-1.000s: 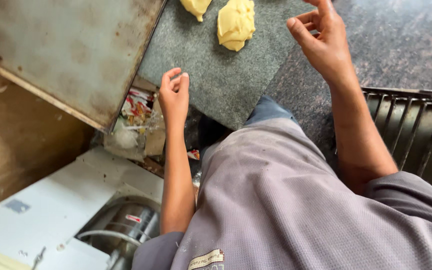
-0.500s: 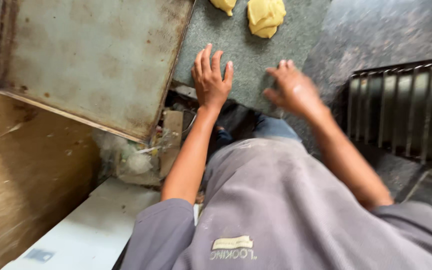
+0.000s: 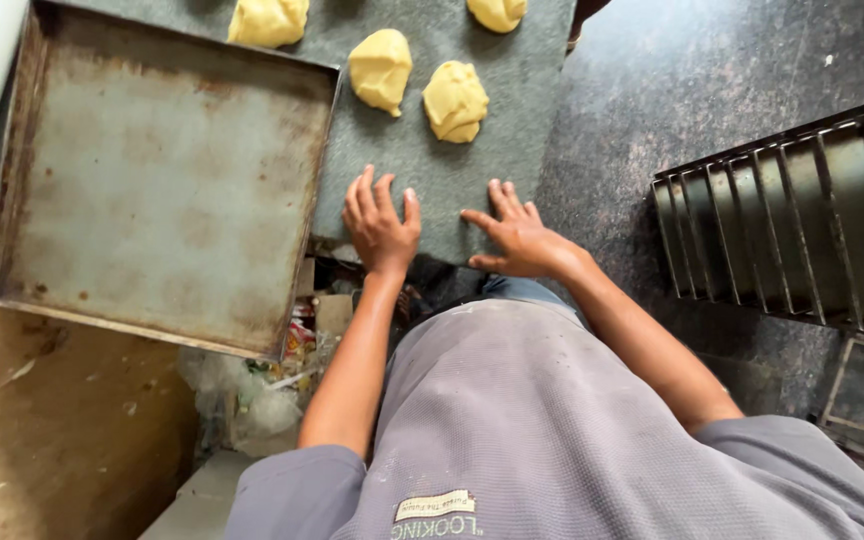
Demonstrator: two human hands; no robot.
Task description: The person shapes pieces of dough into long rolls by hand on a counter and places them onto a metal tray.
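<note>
Grey slab [image 3: 432,190] edge bears left hand [image 3: 380,222] and right hand [image 3: 517,235], both flat, spread, holding nothing.

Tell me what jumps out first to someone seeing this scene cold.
The pale yellow dough lumps stand out first, lying in a loose group at the top of a grey slab. Next come the two bare hands, left hand and right hand, spread flat on the slab's near edge. To the left sits a big, worn metal tray, and a dark metal rack lies at the right.
</note>
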